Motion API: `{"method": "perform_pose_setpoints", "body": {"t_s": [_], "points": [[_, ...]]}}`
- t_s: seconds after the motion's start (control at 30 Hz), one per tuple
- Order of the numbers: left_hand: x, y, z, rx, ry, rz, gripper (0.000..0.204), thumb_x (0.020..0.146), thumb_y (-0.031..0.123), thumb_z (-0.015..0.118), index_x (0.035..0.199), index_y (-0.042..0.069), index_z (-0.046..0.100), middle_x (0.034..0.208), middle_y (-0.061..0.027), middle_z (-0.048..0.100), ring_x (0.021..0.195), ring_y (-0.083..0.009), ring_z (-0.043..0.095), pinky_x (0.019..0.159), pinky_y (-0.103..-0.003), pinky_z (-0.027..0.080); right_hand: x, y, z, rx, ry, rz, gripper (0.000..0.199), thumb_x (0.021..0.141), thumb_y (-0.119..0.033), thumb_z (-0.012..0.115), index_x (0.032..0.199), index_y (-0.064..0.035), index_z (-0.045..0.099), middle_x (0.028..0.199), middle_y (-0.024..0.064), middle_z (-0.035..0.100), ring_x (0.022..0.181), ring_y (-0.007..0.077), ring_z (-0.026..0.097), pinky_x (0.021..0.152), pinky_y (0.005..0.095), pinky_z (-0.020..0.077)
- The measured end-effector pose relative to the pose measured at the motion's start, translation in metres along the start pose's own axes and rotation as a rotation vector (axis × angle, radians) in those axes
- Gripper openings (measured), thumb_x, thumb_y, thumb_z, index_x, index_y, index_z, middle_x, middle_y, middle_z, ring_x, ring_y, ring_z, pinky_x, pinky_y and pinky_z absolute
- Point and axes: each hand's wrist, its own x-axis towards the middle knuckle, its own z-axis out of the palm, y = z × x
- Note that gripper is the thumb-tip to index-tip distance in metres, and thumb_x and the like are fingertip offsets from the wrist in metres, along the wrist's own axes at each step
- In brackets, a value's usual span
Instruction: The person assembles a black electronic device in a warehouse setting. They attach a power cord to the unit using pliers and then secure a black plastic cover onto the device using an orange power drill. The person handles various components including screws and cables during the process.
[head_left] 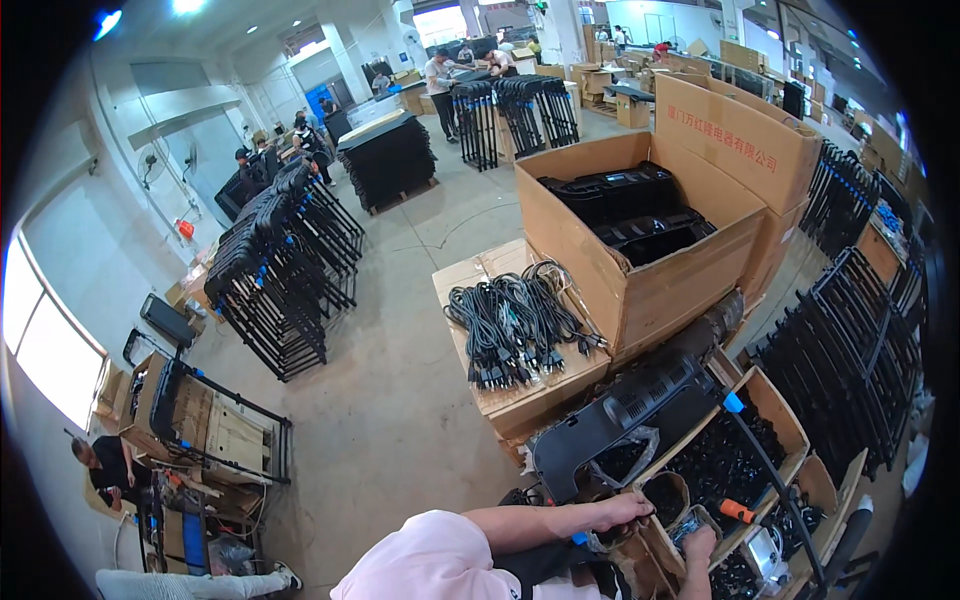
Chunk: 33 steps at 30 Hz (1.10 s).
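Note:
My left hand (628,510) is at the near edge of a divided parts box (793,440), its fingers curled together. Whatever they may hold is too small to make out. My right hand (700,543) reaches down into a small round container (706,516) of small shiny parts. Its fingers are drawn together and their tips are hidden. Beside that container sits another round container (665,492) with dark contents. An orange cylindrical object (737,511) lies just right of my right hand. Loose black parts (730,450) fill the large compartment beyond.
A black plastic cover (620,420) lies beyond my left hand. Bundled black cables (515,325) rest on a carton (455,275), beside a tall open carton (670,300) holding black housings. A black frame bar (765,450) crosses the parts box. Racks of black frames (280,240) stand farther left.

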Motion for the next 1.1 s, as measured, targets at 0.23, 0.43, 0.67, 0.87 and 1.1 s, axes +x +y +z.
{"method": "perform_pose_setpoints", "body": {"t_s": [0.23,0.43,0.67,0.87,1.1], "points": [[0.005,0.004,-0.01,0.053,-0.063,-0.025,0.024,0.114,0.032,0.054,0.12,0.012,0.064,0.09,0.0015,0.068,0.065,-0.0079,0.061,0.051,-0.025,0.045,-0.018,-0.013,-0.012,-0.139,-0.21,0.094,0.032,0.085,-0.02,0.075,0.104,0.0059,0.078,0.111,0.0298,0.076,0.11,0.0434,0.074,0.1,0.0464,0.0592],[0.016,0.018,-0.008,0.135,-0.175,-0.005,0.025,0.114,0.034,0.053,0.121,0.012,0.063,0.095,0.0012,0.069,0.071,-0.0081,0.062,0.057,-0.025,0.047,0.001,0.016,-0.002,-0.286,-0.349,-0.096,0.036,0.083,-0.027,0.077,0.104,0.0023,0.081,0.112,0.0258,0.078,0.11,0.0398,0.075,0.1,0.0452,0.0592],[0.011,0.013,-0.027,0.107,-0.181,-0.011,0.024,0.114,0.033,0.054,0.122,0.011,0.063,0.096,0.0013,0.067,0.074,-0.0076,0.061,0.058,-0.024,0.047,-0.016,-0.004,-0.01,-0.211,-0.348,-0.023,0.037,0.086,-0.03,0.077,0.104,0.0015,0.081,0.116,0.0259,0.077,0.112,0.0395,0.075,0.101,0.0466,0.0591],[0.007,0.015,-0.019,0.138,-0.206,0.001,0.026,0.115,0.03,0.051,0.119,0.008,0.064,0.096,-0.0008,0.066,0.071,-0.0098,0.062,0.055,-0.026,0.048,-0.009,0.016,-0.003,-0.353,-0.297,-0.06,0.027,0.091,-0.016,0.064,0.104,0.0004,0.081,0.112,0.0247,0.078,0.11,0.0394,0.076,0.098,0.0466,0.0601],[0.003,0.007,-0.027,0.122,-0.178,0.007,0.025,0.115,0.03,0.052,0.121,0.009,0.064,0.098,-0.0001,0.066,0.076,-0.0096,0.062,0.059,-0.026,0.049,-0.018,0.011,-0.012,-0.258,-0.216,-0.015,0.029,0.09,-0.019,0.067,0.103,0.0031,0.08,0.114,0.0284,0.076,0.111,0.0409,0.074,0.099,0.0479,0.059]]}}
